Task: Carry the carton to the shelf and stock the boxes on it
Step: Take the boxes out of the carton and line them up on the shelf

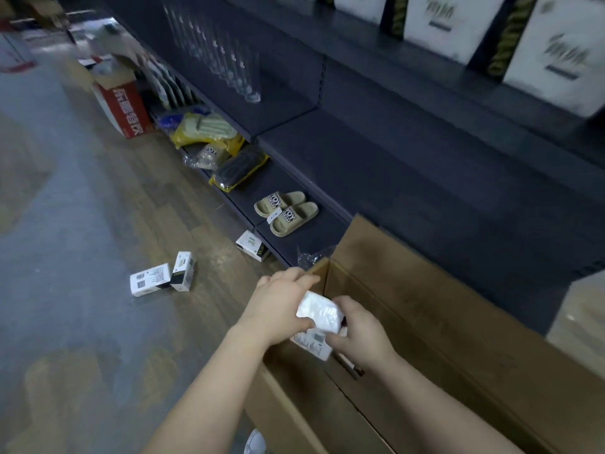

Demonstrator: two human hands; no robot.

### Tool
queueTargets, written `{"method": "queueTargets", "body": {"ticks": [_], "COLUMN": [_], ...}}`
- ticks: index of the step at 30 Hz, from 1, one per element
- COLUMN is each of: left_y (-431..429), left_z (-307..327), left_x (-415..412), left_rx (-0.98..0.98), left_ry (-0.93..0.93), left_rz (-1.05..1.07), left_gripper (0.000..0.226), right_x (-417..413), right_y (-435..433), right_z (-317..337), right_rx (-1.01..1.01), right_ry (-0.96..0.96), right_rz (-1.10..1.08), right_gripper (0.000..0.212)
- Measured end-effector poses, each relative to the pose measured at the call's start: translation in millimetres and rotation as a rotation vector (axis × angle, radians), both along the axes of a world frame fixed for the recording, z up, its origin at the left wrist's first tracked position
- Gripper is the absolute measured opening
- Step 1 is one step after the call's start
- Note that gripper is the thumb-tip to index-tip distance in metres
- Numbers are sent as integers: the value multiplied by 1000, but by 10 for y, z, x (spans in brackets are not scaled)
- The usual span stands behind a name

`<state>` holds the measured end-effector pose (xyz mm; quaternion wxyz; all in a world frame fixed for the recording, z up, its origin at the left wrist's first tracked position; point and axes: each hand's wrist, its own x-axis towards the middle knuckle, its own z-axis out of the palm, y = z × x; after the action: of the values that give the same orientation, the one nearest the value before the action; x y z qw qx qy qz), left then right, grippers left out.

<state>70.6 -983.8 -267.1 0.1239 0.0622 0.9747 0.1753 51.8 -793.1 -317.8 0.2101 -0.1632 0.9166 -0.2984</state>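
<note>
Both hands gripped one white box (319, 311) between them, the left hand (281, 306) curled round its left end and the right hand (360, 329) round its right end. The box sat just above the open carton (409, 322), at the carton's left end, with a second box (311, 345) directly beneath it. The carton stood against the dark shelf (393, 175), which held a pair of slippers (286, 213), and three loose boxes (162, 278) lay on the floor (82, 240) to the left.

The carton (425, 322) is shown in plain brown, the shelf (360, 152) in dark blue-grey. A wrapped box (319, 311) is seen in glossy white. White boxes (150, 279) with black sides are set against the wood-grain brown floor (196, 204). Beige slippers (286, 213) are lettered in black, and a red carton (122, 108) in white.
</note>
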Motion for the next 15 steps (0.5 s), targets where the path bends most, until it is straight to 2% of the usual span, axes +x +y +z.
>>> {"method": "queueTargets", "body": {"ticks": [5,8,15], "left_y": [72,137,252], "left_z": [681,1011,1648], "left_x": [-179,-246,-408], "left_rx": [-9,0,128], "left_ry": [24,41,47], "left_rz": [-51,-80,-120], "left_gripper": [87,93,125], "right_x": [-46,-55,-5], "right_y": [136,209,347], "right_z": [927,1372,2108], "right_rx": [-56,-70,-103], "right_ry": [82,133,227], "right_rz": [-59,-91,-150], "right_gripper": [54,47,47]}}
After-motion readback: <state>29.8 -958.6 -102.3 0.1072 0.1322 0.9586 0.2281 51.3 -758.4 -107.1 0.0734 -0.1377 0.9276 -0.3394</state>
